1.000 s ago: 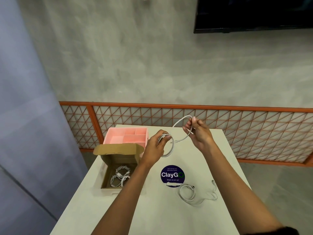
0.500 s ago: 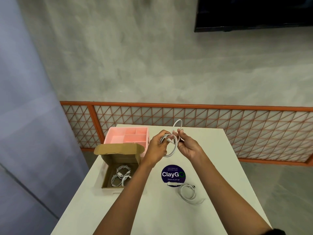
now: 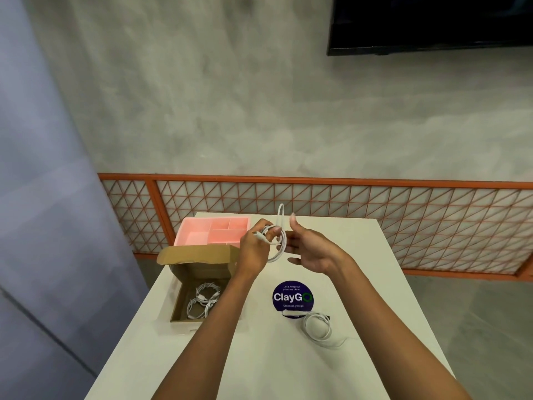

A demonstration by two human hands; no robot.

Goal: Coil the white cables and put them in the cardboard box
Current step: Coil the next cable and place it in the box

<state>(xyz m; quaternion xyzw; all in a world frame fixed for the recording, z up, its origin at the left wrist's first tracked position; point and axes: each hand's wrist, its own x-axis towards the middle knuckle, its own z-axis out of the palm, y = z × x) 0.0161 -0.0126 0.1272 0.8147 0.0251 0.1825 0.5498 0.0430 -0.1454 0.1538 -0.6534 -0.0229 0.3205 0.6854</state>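
Grip: left hand (image 3: pixel 253 251) curled round cable (image 3: pixel 284 241), which is coiled and held above table (image 3: pixel 360 269). Right hand (image 3: pixel 307 251) has fingers spread just beside the coil; contact cannot be told.
Risk: a tall loop stands free above the left hand. Unpinned, it may spring out and unwind the coil.
Position: cable lies between the hands, up and right of box (image 3: pixel 202 269), which holds coils (image 3: pixel 202 298). Second cable (image 3: pixel 317 327) lies on table.
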